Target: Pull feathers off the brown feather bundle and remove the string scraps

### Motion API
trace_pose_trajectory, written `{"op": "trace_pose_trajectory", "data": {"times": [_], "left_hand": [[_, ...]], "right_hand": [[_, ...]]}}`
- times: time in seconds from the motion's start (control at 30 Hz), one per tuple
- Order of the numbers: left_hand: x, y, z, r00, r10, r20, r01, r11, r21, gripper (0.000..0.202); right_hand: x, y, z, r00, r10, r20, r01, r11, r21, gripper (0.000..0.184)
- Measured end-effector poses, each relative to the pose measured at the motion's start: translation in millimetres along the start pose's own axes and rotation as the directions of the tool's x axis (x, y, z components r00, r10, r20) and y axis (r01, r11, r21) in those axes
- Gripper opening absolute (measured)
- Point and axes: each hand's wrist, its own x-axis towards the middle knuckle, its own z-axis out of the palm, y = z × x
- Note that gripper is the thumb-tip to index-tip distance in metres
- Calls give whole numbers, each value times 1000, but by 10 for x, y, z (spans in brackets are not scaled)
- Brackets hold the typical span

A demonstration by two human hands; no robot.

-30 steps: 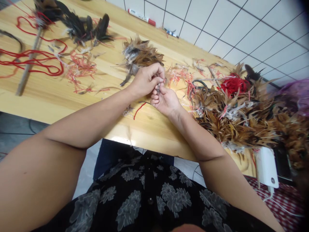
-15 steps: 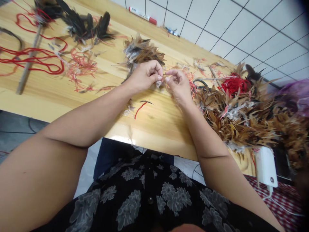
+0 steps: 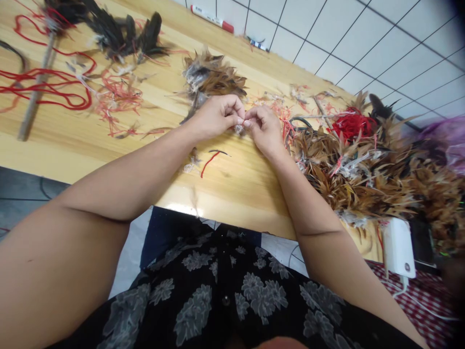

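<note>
My left hand [image 3: 221,115] is closed in a pinch over the wooden table. My right hand [image 3: 266,127] is closed too, its thumb and fingertip meeting those of the left. Whatever lies between the fingertips is too small to make out. A whitish tuft of fluff [image 3: 239,130] shows just under them. Right behind my left hand is a bundle of brown feathers [image 3: 221,80]; whether the hand touches it is hidden. Nearer to me on the table lies a short red string [image 3: 209,165] beside a thin dark strip.
A large heap of brown feathers [image 3: 363,179] with a red string bundle [image 3: 353,125] covers the right side. At left are a stick [image 3: 36,99], red cord [image 3: 78,101] and black feathers [image 3: 112,36]. A marker [image 3: 211,19] lies by the tiled wall. A white device [image 3: 398,247] sits lower right.
My right hand has moved left, closing the small gap to the left fingertips. Its fingers, slightly apart before, are now pinched together. The left hand stays nearly in place.
</note>
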Motion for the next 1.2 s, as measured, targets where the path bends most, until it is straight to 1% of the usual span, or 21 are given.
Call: {"op": "trace_pose_trajectory", "data": {"times": [0.13, 0.27, 0.33, 0.4, 0.47, 0.57, 0.67, 0.73, 0.77, 0.8, 0.87, 0.9, 0.97, 1.03, 1.07, 1.13, 1.2], "left_hand": [[12, -69, -17, 999, 3, 48, -3, 1000, -1, 27], [48, -147, -39, 995, 9, 103, -9, 1000, 1, 34], [65, -159, -55, 993, 32, 114, -35, 999, 22, 39], [73, -144, -84, 993, 78, 87, -85, 993, 80, 40], [73, -119, -131, 992, 126, 32, -129, 976, 174, 38], [81, -108, -234, 986, 165, -38, -146, 945, 292, 31], [110, -148, -310, 979, 199, -51, -171, 928, 331, 29], [126, -176, -304, 974, 217, -66, -180, 916, 359, 31], [127, -183, -282, 975, 203, -84, -161, 921, 355, 33], [122, -184, -252, 980, 172, -104, -131, 938, 321, 34], [95, -169, -176, 992, 80, -97, -65, 987, 149, 36], [76, -157, -139, 997, 45, -66, -43, 999, 31, 37], [36, -133, -78, 999, 22, 25, -17, 983, -183, 41], [6, -115, -40, 994, 18, 103, 14, 952, -305, 43], [-3, -109, -27, 992, 8, 123, 34, 943, -331, 42], [-7, -104, -12, 991, -33, 128, 73, 944, -321, 36], [3, -108, -6, 994, -73, 76, 91, 961, -261, 32]], "right_hand": [[14, 13, -19, 999, -10, 44, 10, 1000, -12, 13], [28, 27, -44, 995, -21, 98, 26, 998, -49, 18], [37, 41, -58, 990, -32, 135, 45, 995, -92, 21], [42, 57, -74, 983, -45, 176, 72, 986, -151, 24], [43, 74, -93, 976, -50, 211, 98, 969, -226, 26], [37, 108, -125, 970, -28, 242, 114, 929, -351, 27], [30, 158, -153, 969, -14, 246, 120, 899, -421, 24], [33, 189, -163, 969, -16, 245, 124, 893, -432, 23], [36, 201, -164, 970, -15, 244, 123, 892, -434, 23], [40, 207, -162, 970, -10, 244, 118, 893, -435, 22], [44, 206, -147, 968, 7, 252, 106, 894, -435, 22], [42, 199, -133, 965, 16, 262, 104, 894, -436, 22], [27, 174, -95, 958, 26, 285, 108, 890, -443, 21], [-3, 140, -52, 955, 26, 294, 114, 885, -451, 19], [-21, 120, -34, 956, 22, 293, 117, 886, -448, 18], [-58, 73, -13, 957, 6, 290, 123, 897, -425, 15], [-85, 23, -13, 957, 3, 290, 121, 905, -408, 15]]}}
